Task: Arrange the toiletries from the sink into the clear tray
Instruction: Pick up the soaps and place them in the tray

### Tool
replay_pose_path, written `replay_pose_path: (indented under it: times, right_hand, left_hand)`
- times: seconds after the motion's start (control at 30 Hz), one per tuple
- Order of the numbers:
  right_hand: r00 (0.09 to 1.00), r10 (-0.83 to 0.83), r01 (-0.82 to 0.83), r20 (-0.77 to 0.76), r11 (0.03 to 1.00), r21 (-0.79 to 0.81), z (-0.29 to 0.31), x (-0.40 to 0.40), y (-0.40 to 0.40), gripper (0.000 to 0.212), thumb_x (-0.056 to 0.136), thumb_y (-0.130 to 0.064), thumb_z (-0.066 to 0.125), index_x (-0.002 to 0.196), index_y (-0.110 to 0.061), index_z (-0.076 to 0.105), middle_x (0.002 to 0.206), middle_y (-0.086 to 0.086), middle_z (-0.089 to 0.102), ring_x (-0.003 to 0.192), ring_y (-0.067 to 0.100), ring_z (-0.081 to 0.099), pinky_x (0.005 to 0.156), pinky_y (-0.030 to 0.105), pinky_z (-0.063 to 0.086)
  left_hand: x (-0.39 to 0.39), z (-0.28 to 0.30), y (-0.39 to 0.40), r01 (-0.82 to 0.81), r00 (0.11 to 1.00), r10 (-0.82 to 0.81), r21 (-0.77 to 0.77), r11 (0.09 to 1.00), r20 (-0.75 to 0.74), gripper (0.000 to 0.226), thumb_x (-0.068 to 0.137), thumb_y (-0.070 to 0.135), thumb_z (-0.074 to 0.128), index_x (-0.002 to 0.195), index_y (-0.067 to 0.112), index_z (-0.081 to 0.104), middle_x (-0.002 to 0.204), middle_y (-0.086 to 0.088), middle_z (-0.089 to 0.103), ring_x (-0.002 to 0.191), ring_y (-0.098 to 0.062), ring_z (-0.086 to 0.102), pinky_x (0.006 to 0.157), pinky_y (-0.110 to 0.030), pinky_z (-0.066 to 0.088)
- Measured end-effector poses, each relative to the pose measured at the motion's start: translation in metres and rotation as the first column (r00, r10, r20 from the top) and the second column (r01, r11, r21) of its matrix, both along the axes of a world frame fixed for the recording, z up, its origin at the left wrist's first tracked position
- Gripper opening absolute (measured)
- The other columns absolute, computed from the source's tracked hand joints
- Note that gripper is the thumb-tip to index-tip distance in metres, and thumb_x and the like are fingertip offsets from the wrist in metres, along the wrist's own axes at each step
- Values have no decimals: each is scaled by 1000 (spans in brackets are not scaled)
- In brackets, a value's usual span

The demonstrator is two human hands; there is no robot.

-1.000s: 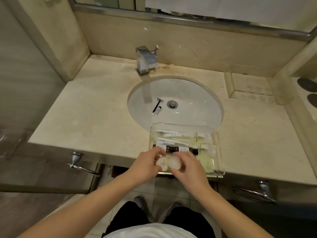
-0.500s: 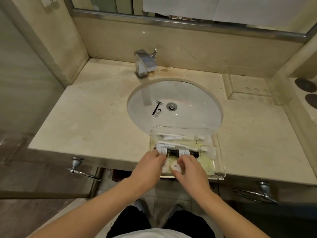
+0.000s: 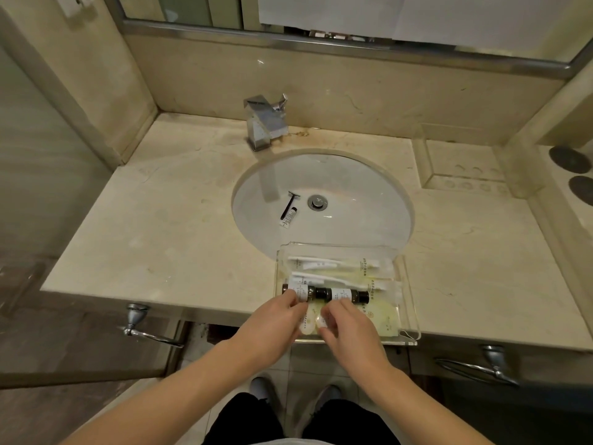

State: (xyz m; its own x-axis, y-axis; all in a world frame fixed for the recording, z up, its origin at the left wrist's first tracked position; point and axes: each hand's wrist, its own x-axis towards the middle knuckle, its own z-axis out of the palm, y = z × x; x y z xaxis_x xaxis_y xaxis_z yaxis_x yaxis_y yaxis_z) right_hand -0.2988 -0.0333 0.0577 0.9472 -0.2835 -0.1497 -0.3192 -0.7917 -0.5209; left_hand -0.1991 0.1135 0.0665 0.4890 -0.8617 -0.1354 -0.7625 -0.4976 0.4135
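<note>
One clear plastic tray (image 3: 409, 303) sits at the near edge of the beige marble counter (image 3: 179, 220). In it lie two small dark bottles with white labels, the left bottle (image 3: 300, 292) and the right bottle (image 3: 348, 294), end to end. Two long white sachets, one (image 3: 333, 262) nearer the tray's far edge and one (image 3: 321, 279) behind the bottles, can be counted; the pale packets beneath are too blurred to number. Two round white discs (image 3: 313, 321) show between two hands, the left hand (image 3: 272, 326) and the right hand (image 3: 349, 332). One white oval basin (image 3: 353, 220) holds one black razor (image 3: 288, 203) and one small white tube (image 3: 288, 218). One chrome tap (image 3: 264, 122) stands at the counter's far edge.
</note>
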Motion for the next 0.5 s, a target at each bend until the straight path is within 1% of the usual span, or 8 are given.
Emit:
replay_pose_path:
  times: [0.07, 0.1, 0.17, 0.2, 0.27, 0.33, 0.37, 0.5]
  right_hand:
    - [1000, 6, -6, 17, 1000, 16, 2, 1, 0, 19, 86, -31, 63, 102, -22, 57, 91, -11, 52, 81, 12, 55, 72, 27, 47]
    - [999, -4, 3, 39, 1000, 29, 4, 2, -1, 20, 85, -32, 63, 102, -23, 58, 89, -11, 54, 79, 10, 56, 71, 27, 48]
    - [994, -30, 26, 104, 999, 44, 10, 8, -5, 14, 86, -31, 62, 98, -23, 61, 81, -14, 54, 71, 7, 54, 65, 25, 48]
    - [990, -42, 36, 136, 998, 43, 14, 13, -8, 10, 86, -30, 62, 93, -23, 61, 78, -15, 53, 68, 5, 52, 63, 24, 47]
    - [983, -69, 61, 170, 997, 48, 20, 27, -16, 4, 87, -26, 61, 87, -22, 61, 77, -15, 55, 67, 5, 53, 61, 24, 47]
    - [977, -108, 99, 186, 993, 61, 25, 45, -26, 4, 87, -22, 60, 84, -21, 61, 75, -13, 57, 67, 4, 53, 60, 22, 46]
    - [972, -132, 120, 193, 990, 72, 27, 56, -32, 4, 87, -20, 60, 84, -20, 61, 74, -12, 57, 67, 4, 53, 59, 22, 45]
    - [966, -200, 179, 162, 974, 138, 28, 105, -52, 5, 88, -19, 57, 88, -19, 62, 71, -10, 59, 65, 8, 55, 62, 29, 48]
  left_hand:
    - [1, 0, 2, 7, 1000, -7, -21, 1000, -16, 24, 84, 15, 55, 107, 11, 57, 102, -6, 48, 81, -25, 55, 71, -35, 48]
    - [3, 1, 3, 11, 1000, -12, -51, 999, -26, 35, 83, 18, 57, 117, 14, 53, 105, -4, 48, 81, -22, 55, 71, -34, 49]
    - [8, 6, 6, -5, 999, 1, -129, 992, -35, 54, 81, 27, 63, 131, 24, 41, 109, 1, 47, 79, -16, 55, 69, -30, 52]
    - [12, 11, 7, -32, 999, 25, -168, 985, -44, 57, 81, 31, 63, 132, 27, 39, 109, 4, 46, 79, -13, 55, 69, -28, 52]
    - [25, 19, 7, -136, 989, 119, -237, 962, -86, 52, 83, 36, 63, 130, 25, 46, 107, 10, 44, 79, -1, 51, 72, -21, 50]
    - [46, 25, 1, -266, 962, 235, -291, 919, -136, 42, 84, 32, 64, 123, 21, 54, 103, 12, 42, 77, 7, 50, 70, -9, 40]
    - [60, 26, -4, -326, 944, 290, -307, 894, -156, 36, 84, 28, 65, 119, 20, 56, 101, 11, 43, 76, 7, 50, 69, -7, 38]
    - [127, 16, -26, -515, 856, 476, -237, 824, -203, 25, 86, 20, 63, 110, 14, 60, 97, 4, 50, 69, -9, 52, 77, -25, 47]
